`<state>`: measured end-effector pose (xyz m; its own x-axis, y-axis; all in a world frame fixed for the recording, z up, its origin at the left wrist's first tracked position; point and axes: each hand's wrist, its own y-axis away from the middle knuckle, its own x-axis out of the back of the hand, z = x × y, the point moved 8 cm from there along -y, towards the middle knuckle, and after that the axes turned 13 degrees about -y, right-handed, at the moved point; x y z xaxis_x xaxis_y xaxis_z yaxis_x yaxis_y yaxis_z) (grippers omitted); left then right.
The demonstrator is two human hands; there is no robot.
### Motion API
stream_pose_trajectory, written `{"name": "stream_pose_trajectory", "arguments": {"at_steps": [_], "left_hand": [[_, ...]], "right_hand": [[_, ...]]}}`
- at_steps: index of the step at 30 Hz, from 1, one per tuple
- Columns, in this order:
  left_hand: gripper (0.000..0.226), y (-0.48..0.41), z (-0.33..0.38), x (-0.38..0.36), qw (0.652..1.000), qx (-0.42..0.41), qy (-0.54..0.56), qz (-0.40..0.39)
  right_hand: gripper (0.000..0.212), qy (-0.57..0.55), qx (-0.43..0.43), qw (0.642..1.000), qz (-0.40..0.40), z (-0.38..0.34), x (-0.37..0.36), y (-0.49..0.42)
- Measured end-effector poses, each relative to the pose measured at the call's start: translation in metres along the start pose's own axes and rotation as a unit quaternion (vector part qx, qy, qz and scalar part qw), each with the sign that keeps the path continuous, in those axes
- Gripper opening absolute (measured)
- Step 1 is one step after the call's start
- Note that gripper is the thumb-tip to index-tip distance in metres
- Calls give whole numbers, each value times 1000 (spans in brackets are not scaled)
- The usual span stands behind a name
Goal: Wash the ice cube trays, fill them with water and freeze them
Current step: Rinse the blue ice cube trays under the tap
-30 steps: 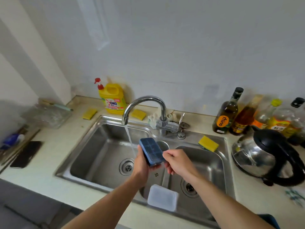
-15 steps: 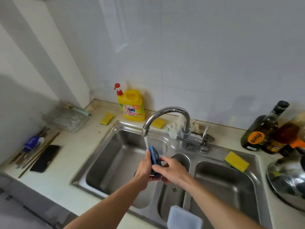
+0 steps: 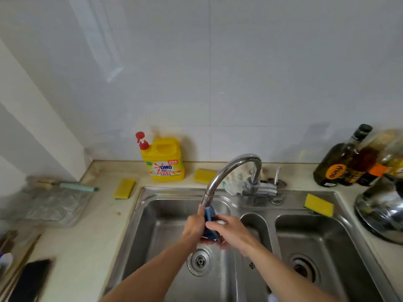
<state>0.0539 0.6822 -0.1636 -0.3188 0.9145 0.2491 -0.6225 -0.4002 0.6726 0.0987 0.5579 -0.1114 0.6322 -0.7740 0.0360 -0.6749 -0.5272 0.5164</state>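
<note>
Curling round the blue ice cube tray [image 3: 209,216], the fingers of the left hand [image 3: 194,228] clasped its left side, and the right hand [image 3: 231,231] closed over its right side. Between them the tray stood on edge, directly under the spout of the faucet [image 3: 232,164], over the left basin of the sink [image 3: 152,190]. Only a narrow blue strip of the tray showed. Its cells were covered by the hands, and any stream of water was hidden behind them. Below the wrists lay the left drain [image 3: 199,260]. Both forearms were cut off by the bottom edge.

A crumpled cloth [image 3: 233,182] sat partly hidden behind the faucet's neck. One yellow sponge [image 3: 318,204] lay on the sink's right rim, and two more [image 3: 124,188] [image 3: 204,175] lay on the counter either side of a yellow detergent bottle [image 3: 164,161]. At the right, dark oil bottles [image 3: 340,162] blurred together, and a steel kettle [image 3: 379,210] ran out of view. At the far left a clear plastic container [image 3: 52,205] was smeared, and a dark phone [image 3: 29,280] was blurred and cropped.
</note>
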Motion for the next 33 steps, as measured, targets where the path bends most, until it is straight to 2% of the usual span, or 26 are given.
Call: {"name": "stream_pose_trajectory", "arguments": {"at_steps": [8, 13, 18, 24, 27, 31, 33], "left_hand": [[58, -20, 16, 9, 994, -37, -99, -37], [66, -26, 27, 19, 990, -57, -119, -43], [67, -29, 17, 25, 979, -49, -182, -77], [42, -31, 27, 2, 974, -71, -194, -87], [40, -30, 28, 1, 969, -84, -214, -91], [52, -42, 25, 37, 966, -83, -241, -29], [62, -50, 22, 51, 981, -53, -187, -9]], "right_hand": [[31, -38, 0, 998, 58, 6, -6, -10], [37, -26, 13, 996, 79, 5, -1, -16], [52, -15, -35, 999, 23, 19, 7, -12], [59, -28, -21, 997, 74, 21, 26, -8], [50, -3, -19, 996, 87, 21, 41, -1], [25, 1, -11, 991, 137, 23, 82, 14], [31, -11, -31, 991, 126, 31, 93, 23]]}}
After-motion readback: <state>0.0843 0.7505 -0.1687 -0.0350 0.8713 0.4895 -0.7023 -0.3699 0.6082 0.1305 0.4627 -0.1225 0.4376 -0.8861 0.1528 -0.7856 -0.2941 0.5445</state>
